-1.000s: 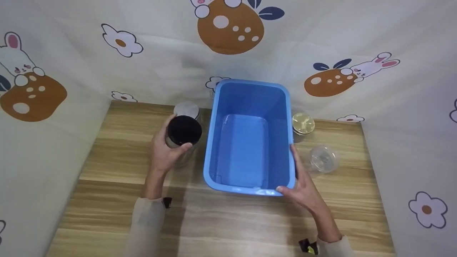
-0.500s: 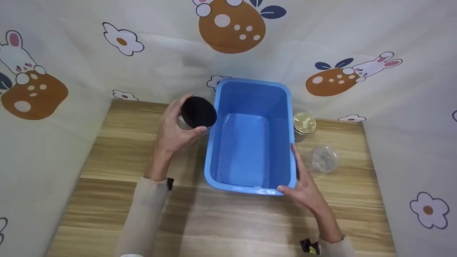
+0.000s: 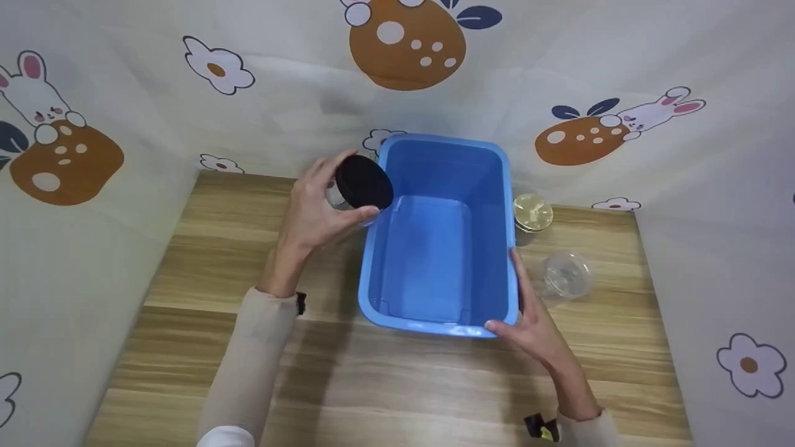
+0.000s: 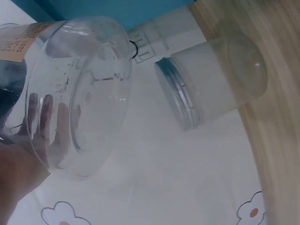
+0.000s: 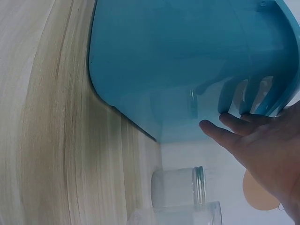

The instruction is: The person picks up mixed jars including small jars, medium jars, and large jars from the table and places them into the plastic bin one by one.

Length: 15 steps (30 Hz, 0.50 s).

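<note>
My left hand grips a clear jar with a black lid, lifted and tilted at the left rim of a blue plastic bin. In the left wrist view the clear base of this jar faces the camera, with a printed label on its side. At the bin's front right corner, my right hand holds on, its thumb over the rim and its fingers along the outer wall. The right wrist view shows those fingers against the bin's side. Only bare blue floor shows inside the bin.
Right of the bin stand a gold-topped jar and a clear container. A silver-lidded clear jar stands on the wooden table at the left, hidden by my hand in the head view. A patterned cloth rises behind.
My left hand has raised the black-lidded jar and carried it rightward and back to the bin's left rim, tilting it. The right hand and bin hold their place.
</note>
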Each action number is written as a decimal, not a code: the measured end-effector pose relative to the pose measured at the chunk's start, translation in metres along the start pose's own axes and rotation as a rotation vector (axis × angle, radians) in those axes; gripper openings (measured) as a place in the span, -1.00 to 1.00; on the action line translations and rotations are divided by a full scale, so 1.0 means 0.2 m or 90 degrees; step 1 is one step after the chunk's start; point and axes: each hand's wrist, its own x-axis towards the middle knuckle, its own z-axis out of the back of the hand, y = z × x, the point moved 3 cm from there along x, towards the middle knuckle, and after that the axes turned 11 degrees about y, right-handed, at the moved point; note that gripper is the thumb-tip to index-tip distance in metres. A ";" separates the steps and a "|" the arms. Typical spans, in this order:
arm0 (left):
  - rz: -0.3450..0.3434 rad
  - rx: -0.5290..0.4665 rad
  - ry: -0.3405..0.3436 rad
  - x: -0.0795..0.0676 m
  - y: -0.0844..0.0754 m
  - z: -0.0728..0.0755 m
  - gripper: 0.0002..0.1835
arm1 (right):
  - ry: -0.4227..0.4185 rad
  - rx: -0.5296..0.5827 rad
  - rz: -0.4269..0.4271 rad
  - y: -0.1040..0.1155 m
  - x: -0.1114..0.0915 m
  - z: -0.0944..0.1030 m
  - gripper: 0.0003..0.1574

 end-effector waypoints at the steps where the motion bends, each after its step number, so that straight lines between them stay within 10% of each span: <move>1: 0.013 0.010 0.010 0.01 -0.01 0.01 0.00 | 0.000 0.000 0.001 0.00 0.00 0.00 0.53; 15: -0.006 0.086 0.037 0.12 -0.15 0.00 0.00 | 0.009 0.041 0.005 -0.01 0.00 0.00 0.55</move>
